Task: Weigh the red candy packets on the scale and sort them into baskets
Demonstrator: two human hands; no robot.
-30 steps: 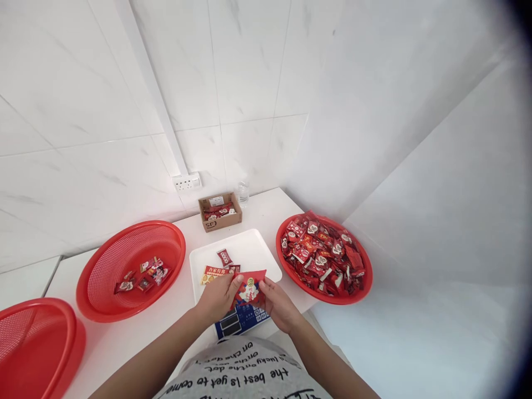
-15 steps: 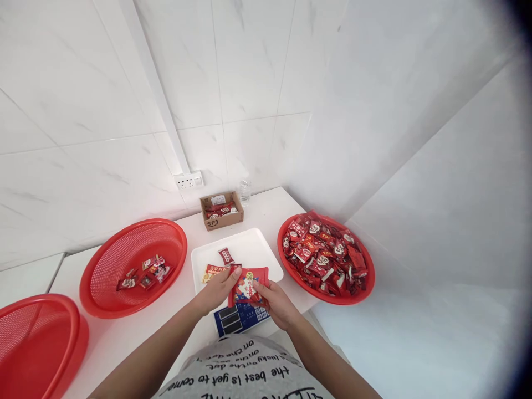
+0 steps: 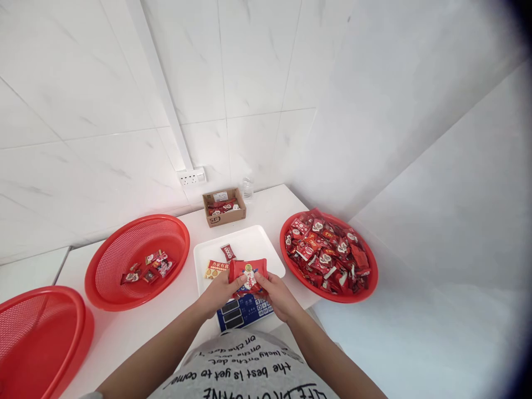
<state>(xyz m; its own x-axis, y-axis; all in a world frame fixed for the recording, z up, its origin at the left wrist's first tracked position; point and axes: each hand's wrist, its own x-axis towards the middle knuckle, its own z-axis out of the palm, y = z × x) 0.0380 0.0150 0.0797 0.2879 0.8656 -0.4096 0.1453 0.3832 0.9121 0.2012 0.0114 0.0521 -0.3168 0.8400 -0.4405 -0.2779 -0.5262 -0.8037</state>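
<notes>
Between my two hands I hold a red snack packet (image 3: 248,269) with a yellow round mark and printed figures. My left hand (image 3: 219,295) grips its left side, thumb on the front. On its right side my right hand (image 3: 277,296) is closed, thumb also on the front. The packet hangs over the near part of a digital scale with a white tray (image 3: 257,239) and a blue panel (image 3: 243,311). On the tray lie a yellow-and-red packet (image 3: 216,269) and a small dark red packet (image 3: 228,252), both partly beyond my hands.
A red basket (image 3: 372,293) heaped with red packets stands at the right. To the left are a red mesh basket (image 3: 112,252) with several packets and another red basket (image 3: 78,332). Behind the scale sit a small cardboard box (image 3: 226,219) of packets and a clear container (image 3: 247,188).
The packet has turned to lie straighter between my hands, and both thumbs now press on its front. The view has shifted slightly.
</notes>
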